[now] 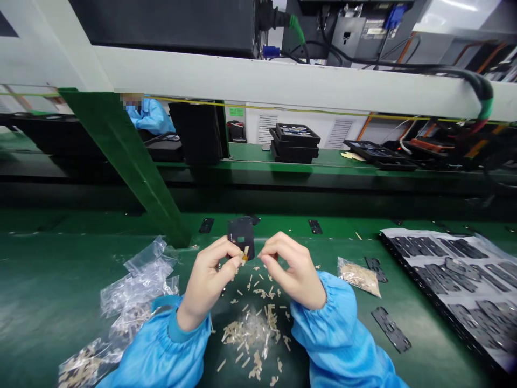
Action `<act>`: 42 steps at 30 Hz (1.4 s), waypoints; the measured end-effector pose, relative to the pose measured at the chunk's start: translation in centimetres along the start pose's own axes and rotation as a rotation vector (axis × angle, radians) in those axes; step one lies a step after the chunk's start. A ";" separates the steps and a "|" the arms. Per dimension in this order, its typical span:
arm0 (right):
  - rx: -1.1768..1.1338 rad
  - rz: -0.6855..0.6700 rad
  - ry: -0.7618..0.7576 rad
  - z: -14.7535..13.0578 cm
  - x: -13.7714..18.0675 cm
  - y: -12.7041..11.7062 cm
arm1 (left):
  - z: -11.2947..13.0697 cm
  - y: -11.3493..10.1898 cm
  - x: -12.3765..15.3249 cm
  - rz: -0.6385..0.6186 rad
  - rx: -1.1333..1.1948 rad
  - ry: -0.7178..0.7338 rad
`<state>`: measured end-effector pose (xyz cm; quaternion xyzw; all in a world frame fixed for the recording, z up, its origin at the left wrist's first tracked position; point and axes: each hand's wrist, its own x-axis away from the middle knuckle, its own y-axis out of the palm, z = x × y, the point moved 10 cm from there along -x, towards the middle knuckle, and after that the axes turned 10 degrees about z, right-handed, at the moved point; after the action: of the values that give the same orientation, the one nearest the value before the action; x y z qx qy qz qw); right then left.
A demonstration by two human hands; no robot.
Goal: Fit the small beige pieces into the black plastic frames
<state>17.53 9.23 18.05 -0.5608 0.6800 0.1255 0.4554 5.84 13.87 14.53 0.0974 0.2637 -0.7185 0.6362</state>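
Note:
In the middle of the view my left hand (216,269) pinches a small tan strip (245,252) with an orange-yellow patch between thumb and forefinger. Directly behind those fingertips is a flat black plate (238,229) with a square opening; whether the hand also touches it I cannot tell. My right hand (288,267) is close by on the right, thumb and forefinger drawn together, and anything between them is too small to make out. Below both hands, many loose tan pieces (256,328) are scattered over the green bench, some heaped together.
Clear plastic bags (139,280) lie at left, one with tan pieces (83,366). At right are a filled bag (359,276), a black part (391,328) and a tray of black parts (456,269). A green post (129,167) slants down; a co-worker (151,116) sits beyond.

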 end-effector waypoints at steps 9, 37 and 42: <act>0.306 0.066 -0.256 -2.1 0.4 0.3 | -2.7 0.8 -0.2 -0.018 0.343 -0.279; 0.415 0.204 -0.489 -4.4 1.0 0.2 | -2.8 2.8 0.5 -0.133 0.487 -0.465; 0.440 0.185 -0.523 -4.3 1.2 0.5 | -2.6 3.1 0.6 -0.164 0.484 -0.452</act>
<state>15.10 5.70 19.37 -0.3344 0.5991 0.1560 0.7106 8.21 14.51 11.28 0.0625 -0.0551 -0.8125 0.5770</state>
